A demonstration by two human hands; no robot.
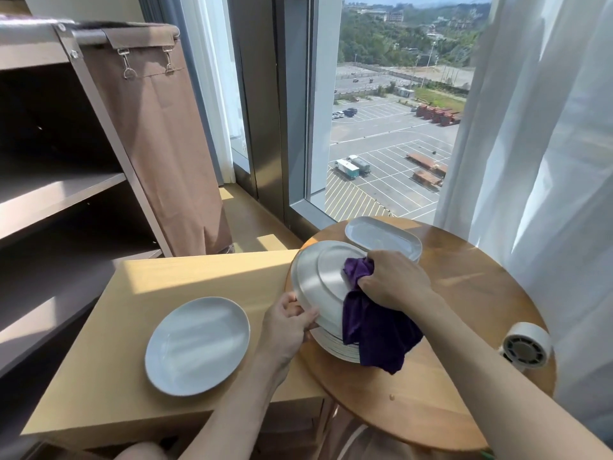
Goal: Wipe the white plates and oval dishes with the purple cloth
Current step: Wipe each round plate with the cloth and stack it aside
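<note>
We see the left hand (288, 322) gripping the tilted plate's (318, 280) rim; the right hand (393, 280) clutches the purple cloth (374, 330) against it.

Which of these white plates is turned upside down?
The tilted plate above the stack on the round table, gripped by the left hand and wiped with the purple cloth: its foot ring shows. The lone plate lies face up.

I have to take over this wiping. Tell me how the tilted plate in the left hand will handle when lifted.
The tilted plate looks like glazed ceramic: probably stiff, breakable, heavy for its size. Its smooth surface may slip, since the left hand grips only its rim. The purple cloth hangs limp under the right hand, likely adding little support.
</note>
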